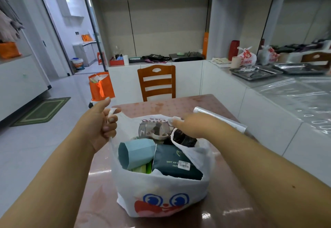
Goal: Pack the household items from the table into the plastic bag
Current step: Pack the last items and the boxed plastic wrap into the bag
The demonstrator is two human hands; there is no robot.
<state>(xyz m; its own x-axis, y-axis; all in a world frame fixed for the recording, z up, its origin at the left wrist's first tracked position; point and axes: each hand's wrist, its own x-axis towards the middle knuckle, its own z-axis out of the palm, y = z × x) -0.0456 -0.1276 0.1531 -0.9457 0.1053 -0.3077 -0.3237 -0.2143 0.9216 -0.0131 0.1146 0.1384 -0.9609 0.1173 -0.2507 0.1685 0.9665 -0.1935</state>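
Observation:
A white plastic bag (161, 188) with a cartoon face stands open on the reddish table (179, 106). Inside it lie a light blue cup (137, 153), a dark green tissue pack (174, 163), a clear measuring jug (154, 129) and a dark packet (184, 139). My left hand (102, 120) is shut on the bag's left handle and holds it up. My right hand (194, 125) pinches the bag's far right rim near the jug. A clear plastic-wrap roll (222, 119) lies on the table just behind my right hand.
A wooden chair (156, 82) stands at the table's far side. An orange bag (101, 87) sits on the floor to the left. The counter on the right holds metal trays (256, 73) and a printed plastic bag (246, 56).

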